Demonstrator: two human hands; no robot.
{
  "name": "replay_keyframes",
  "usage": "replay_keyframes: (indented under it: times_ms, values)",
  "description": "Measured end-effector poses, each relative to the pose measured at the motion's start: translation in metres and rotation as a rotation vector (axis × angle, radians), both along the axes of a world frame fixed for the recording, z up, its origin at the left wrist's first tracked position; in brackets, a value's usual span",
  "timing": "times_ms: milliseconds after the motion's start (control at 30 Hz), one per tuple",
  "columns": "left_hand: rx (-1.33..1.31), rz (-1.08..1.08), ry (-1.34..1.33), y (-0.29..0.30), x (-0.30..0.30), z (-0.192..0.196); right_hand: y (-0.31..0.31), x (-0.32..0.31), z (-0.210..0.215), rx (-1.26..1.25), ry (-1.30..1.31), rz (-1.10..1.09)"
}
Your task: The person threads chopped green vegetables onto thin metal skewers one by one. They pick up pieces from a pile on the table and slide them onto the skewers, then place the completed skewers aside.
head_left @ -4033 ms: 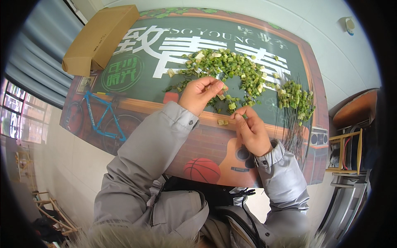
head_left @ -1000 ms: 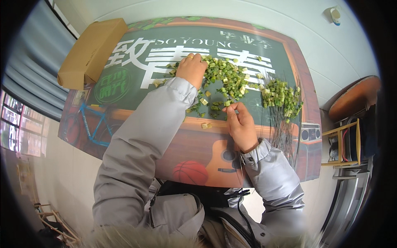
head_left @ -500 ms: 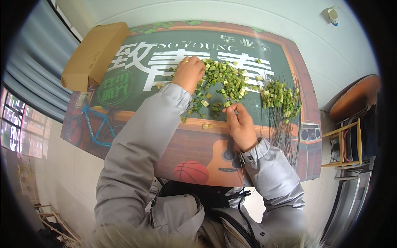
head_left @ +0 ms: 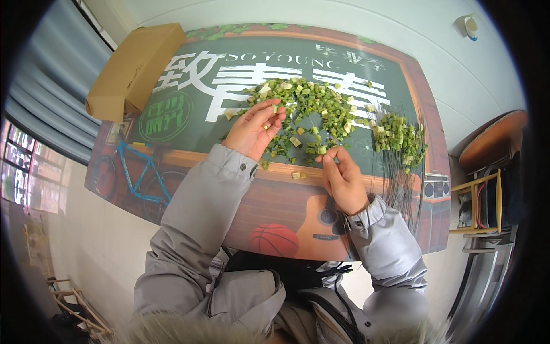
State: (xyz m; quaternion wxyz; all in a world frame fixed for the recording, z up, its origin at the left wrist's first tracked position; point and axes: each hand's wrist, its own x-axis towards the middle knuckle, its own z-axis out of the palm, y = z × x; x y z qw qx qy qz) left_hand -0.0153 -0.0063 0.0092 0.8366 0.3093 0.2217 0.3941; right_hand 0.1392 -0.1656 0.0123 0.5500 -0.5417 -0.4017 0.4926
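A small green piece [head_left: 275,108] sits between the thumb and fingertips of the left hand [head_left: 250,133], raised just to the near left of the heap of chopped green pieces [head_left: 338,114]. Half a second ago that hand was down at the heap's left edge with its back showing; now it has drawn back toward the person and turned so that the palm and a ring show. The right hand [head_left: 346,182] has kept its place by the heap's near edge, thumb and forefinger pinched on a green chunk [head_left: 322,150], as before; whether a thin stick runs through it is too fine to tell. The heap keeps its curved shape, and two pale pieces [head_left: 298,175] lie near its front, as they did. To the right, the bundle of green pieces on thin dark sticks [head_left: 401,137] lies unchanged on the printed table [head_left: 269,203]. The brown cardboard box [head_left: 137,63] stays at the far left corner, beside the blue-grey curtain [head_left: 54,74], and a wooden-framed chair [head_left: 497,206] stands off to the right.
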Motion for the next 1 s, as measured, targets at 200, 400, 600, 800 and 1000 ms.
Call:
replay_keyframes:
  times_ms: [200,400,600,800,1000]
  values:
    - [-0.069,-0.019,-0.065,0.001,-0.005,-0.003,0.000,-0.001,-0.002,-0.016,-0.066,0.143]
    - [-0.083,-0.114,-0.141,0.004,-0.006,-0.009,-0.001,-0.002,-0.006,-0.021,-0.079,0.201]
    - [-0.068,-0.126,-0.129,0.003,-0.005,-0.010,0.000,-0.003,-0.005,-0.029,-0.076,0.191]
    - [-0.039,-0.089,-0.070,0.002,-0.003,-0.009,-0.001,-0.004,-0.002,-0.053,-0.041,0.183]
    - [-0.030,-0.090,-0.059,0.000,-0.002,-0.008,-0.001,-0.003,-0.002,-0.052,-0.034,0.190]
